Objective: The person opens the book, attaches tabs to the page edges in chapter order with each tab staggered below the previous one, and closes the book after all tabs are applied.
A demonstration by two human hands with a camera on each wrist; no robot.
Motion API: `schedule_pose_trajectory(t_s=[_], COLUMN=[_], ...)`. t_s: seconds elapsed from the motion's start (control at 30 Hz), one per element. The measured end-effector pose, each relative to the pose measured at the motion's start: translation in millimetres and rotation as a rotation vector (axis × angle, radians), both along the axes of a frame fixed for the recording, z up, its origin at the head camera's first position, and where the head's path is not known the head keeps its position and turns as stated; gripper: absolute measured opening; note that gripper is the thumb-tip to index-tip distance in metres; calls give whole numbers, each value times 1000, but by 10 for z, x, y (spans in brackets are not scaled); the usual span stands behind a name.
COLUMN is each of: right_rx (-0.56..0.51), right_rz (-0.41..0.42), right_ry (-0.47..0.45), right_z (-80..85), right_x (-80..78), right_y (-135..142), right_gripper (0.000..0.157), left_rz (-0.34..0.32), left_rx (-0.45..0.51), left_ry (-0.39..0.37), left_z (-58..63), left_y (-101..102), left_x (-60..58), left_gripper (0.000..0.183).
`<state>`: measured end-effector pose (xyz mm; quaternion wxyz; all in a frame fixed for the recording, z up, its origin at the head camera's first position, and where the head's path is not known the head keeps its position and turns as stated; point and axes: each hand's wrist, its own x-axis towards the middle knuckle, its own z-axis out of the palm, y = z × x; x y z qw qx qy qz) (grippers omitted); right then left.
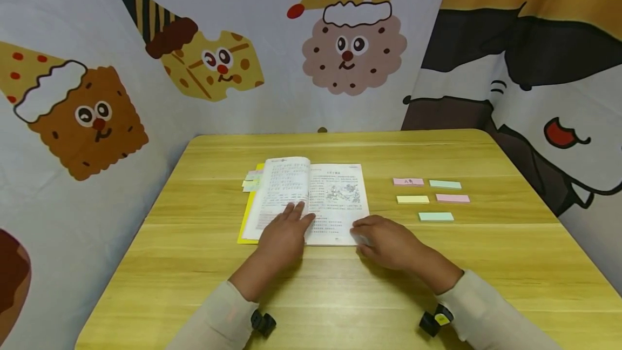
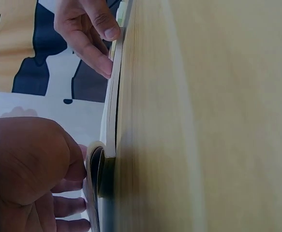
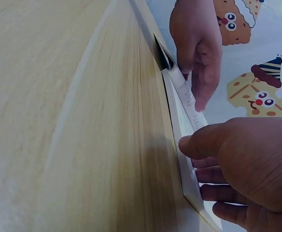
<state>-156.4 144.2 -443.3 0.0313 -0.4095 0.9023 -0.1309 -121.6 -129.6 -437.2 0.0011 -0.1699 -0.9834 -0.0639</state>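
An open book (image 1: 335, 220) with printed text and a small drawing lies on the table, its yellow cover edge (image 1: 247, 223) showing at the left. My left hand (image 1: 284, 234) rests on the lower left page near the spine, fingers extended. In the left wrist view, the pages bulge up in a curve by the spine under its fingers. My right hand (image 1: 386, 242) is at the lower right corner of the right page. In the right wrist view, its thumb (image 3: 191, 145) is at the book's lower edge and its loosely bent fingers lie over the page.
Pastel sticky tabs (image 1: 252, 180) stick out past the book's left edge. Several paper strips lie to the right, among them a pink strip (image 1: 408, 181) with writing, a yellow strip (image 1: 413, 199) and a green strip (image 1: 435, 216). A cartoon-printed cloth (image 1: 282, 112) hangs behind the wooden table (image 1: 170, 274).
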Motion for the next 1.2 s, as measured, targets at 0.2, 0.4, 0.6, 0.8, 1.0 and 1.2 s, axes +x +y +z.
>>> schedule_pose_trajectory(t_s=[0.2, 0.4, 0.6, 0.8, 1.0, 1.2], right_rx=[3, 9, 7, -2, -15, -16], right_rz=[1, -11, -18, -16, -8, -12], right_ry=[6, -1, -12, -5, 12, 8], right_z=[-8, -3, -5, -8, -9, -14], right_x=[-6, -1, 0, -4, 2, -2], right_y=[-4, -10, -12, -10, -12, -8], right_gripper=[35, 36, 36, 35, 34, 35], left_rz=[17, 42, 52, 54, 57, 56], left_rx=[13, 46, 73, 76, 74, 68], left_ry=[-8, -75, -121, -123, -121, -127], left_z=[-9, -16, -24, -31, -19, -11], left_y=[-32, -41, -51, -53, -45, -46], left_x=[1, -12, -17, -23, -22, -19], left_gripper=[39, 46, 64, 64, 64, 65])
